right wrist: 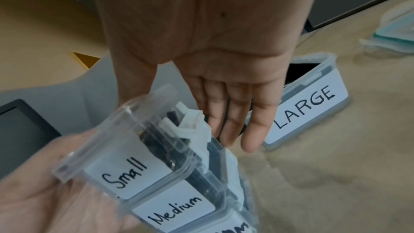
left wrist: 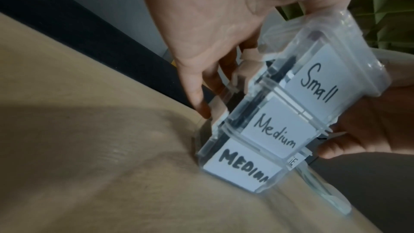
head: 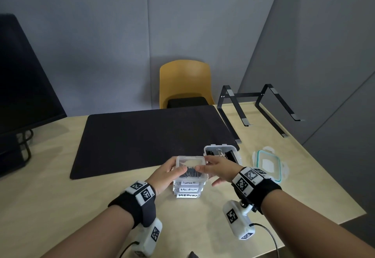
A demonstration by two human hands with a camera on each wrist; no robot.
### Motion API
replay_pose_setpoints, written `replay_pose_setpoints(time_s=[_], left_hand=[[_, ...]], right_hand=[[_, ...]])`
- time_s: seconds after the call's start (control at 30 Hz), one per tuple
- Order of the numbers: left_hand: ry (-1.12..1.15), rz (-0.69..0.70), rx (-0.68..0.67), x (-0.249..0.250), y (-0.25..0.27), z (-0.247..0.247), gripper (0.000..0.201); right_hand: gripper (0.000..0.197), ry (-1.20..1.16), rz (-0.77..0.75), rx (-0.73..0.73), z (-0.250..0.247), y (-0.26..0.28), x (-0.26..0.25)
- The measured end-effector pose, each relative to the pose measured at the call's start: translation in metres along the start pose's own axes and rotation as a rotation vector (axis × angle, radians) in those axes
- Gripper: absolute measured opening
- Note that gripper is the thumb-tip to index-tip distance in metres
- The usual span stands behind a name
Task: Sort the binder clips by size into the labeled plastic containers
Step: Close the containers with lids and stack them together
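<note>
Both hands point(head: 165, 173) point(head: 218, 169) around Small container point(head: 190, 169)

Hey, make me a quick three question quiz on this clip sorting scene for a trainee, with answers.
1. True or false: the Large box is stacked under the Small box.
2. Which hand holds the stack's left side?
3. Multiple choice: the teal-rimmed lid lies A) on the Large box, B) on the table, C) on the mat.

Key: 1 false; 2 left hand; 3 B.
</note>
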State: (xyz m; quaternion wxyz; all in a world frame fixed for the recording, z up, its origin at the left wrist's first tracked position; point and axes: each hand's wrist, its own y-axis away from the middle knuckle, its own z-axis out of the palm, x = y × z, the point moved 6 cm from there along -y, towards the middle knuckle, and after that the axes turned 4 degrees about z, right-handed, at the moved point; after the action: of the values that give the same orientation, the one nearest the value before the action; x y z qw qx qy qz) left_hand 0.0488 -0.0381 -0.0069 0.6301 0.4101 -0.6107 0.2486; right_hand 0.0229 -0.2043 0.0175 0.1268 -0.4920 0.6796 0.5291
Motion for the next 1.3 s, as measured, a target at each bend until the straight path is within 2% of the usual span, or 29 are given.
replay_pose_setpoints(time_s=[0.07,0.2,0.27,0.3,0.37,0.43,0.5,0.6,0.67,0.77,0.83,0.9,1.03,1.13,1.3], left_hand=[[-0.012,0.005,-0.007,0.000,0.000,0.000,0.023],[-0.126,-0.014,-0.040,0.003,-0.001,-0.004,0.028],[-0.202,-0.010,-0.031,0.008,-0.001,-0.009,0.025],[-0.242,0.006,-0.008,0.014,-0.001,-0.012,0.024],[-0.329,0.083,0.032,0.026,-0.001,-0.016,0.034],[-0.405,0.149,0.000,0.031,-0.002,-0.013,0.042],[-0.400,0.156,-0.049,0.029,-0.002,-0.007,0.041],[-0.312,0.160,-0.054,0.025,-0.002,-0.002,0.042],[-0.308,0.107,-0.024,0.020,-0.004,-0.004,0.045],[-0.350,-0.118,0.089,0.003,-0.003,-0.016,0.061],[-0.427,-0.286,0.071,-0.004,0.000,-0.019,0.074],[-0.498,-0.376,0.014,-0.002,0.002,-0.019,0.074],[-0.571,-0.398,-0.057,0.002,0.000,-0.020,0.077],[-0.613,-0.377,-0.072,0.005,0.000,-0.020,0.071],[-0.730,-0.325,-0.067,0.014,0.001,-0.021,0.072]], right_hand=[[0.062,-0.034,0.061,-0.014,0.000,-0.002,0.006],[0.053,-0.045,0.140,-0.016,0.001,0.002,0.012],[0.049,0.013,0.133,0.019,0.000,0.005,0.009],[0.048,0.053,0.120,0.046,-0.002,0.006,0.007],[0.047,0.100,0.111,0.084,-0.004,0.007,0.005],[0.047,0.101,0.118,0.092,-0.005,0.007,0.005],[0.048,0.089,0.109,0.098,-0.004,0.007,0.005],[0.051,0.159,0.089,0.130,-0.001,0.010,0.000],[0.056,0.252,0.082,0.170,-0.001,0.012,-0.003],[0.058,0.314,0.074,0.210,-0.003,0.014,-0.007],[0.058,0.352,0.077,0.212,-0.003,0.015,-0.009],[0.058,0.389,0.084,0.204,-0.003,0.014,-0.011],[0.057,0.406,0.105,0.188,-0.002,0.013,-0.014],[0.056,0.409,0.103,0.192,-0.002,0.014,-0.015],[0.051,0.463,0.073,0.276,-0.010,0.015,-0.022]])
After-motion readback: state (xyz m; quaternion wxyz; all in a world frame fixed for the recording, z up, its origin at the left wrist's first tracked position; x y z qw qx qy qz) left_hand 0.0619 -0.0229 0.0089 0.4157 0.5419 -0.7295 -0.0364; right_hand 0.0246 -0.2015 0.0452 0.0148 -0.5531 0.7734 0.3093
